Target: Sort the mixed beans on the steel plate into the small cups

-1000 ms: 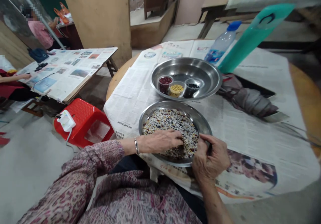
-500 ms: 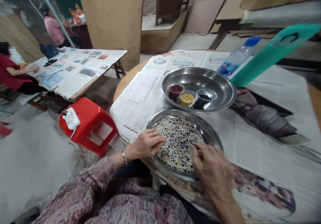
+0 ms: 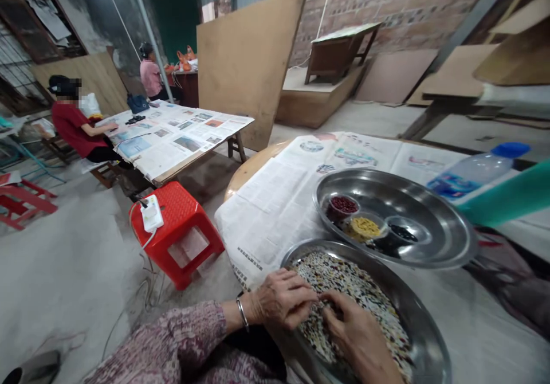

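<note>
A round steel tray [image 3: 429,321] in front of me holds a mix of white grains and small dark, red and yellow beans [image 3: 344,278]. My left hand [image 3: 286,299], with a bangle at the wrist, is over the tray's near left rim, fingers curled and fingertips together. Close beside it, my right hand [image 3: 354,329] is pinched above the grains, thumb against forefinger. The fingertips of both hands nearly meet; anything between them is too small to make out. Behind the tray, a steel basin [image 3: 447,223] holds three small clear cups: red beans [image 3: 344,204], yellow beans [image 3: 365,227] and black beans [image 3: 403,233].
Newspaper [image 3: 266,200] covers the round table. A blue-capped bottle [image 3: 472,172] and a green plastic piece [image 3: 511,195] stand right of the basin. A red stool [image 3: 184,206] with a power strip [image 3: 151,215] is at left. Two people sit farther back, near another newspaper-covered table [image 3: 172,143].
The view has tilted up and swung left, so the tray and basin sit lower and farther right. My right hand has come closer to my left, their fingertips now almost together.
</note>
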